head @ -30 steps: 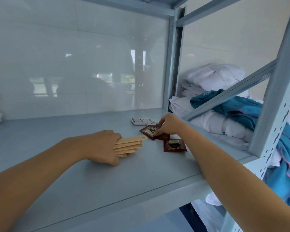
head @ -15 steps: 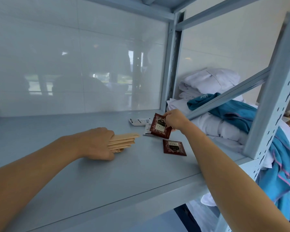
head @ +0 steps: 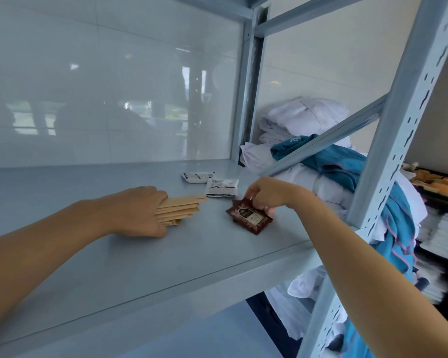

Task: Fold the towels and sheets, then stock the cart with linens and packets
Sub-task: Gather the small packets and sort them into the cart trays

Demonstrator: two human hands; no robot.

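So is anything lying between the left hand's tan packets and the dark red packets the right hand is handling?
Nothing visible does. The left hand holds the tan packets fanned out above the shelf, and only bare shelf separates them from the dark red packets that the right hand pinches. The white packets lie farther back.

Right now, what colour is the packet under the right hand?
Dark red packet, gold print; head view.

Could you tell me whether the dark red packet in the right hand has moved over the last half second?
Yes. The dark red packet has come down from mid-air onto the shelf, away from the white packets.
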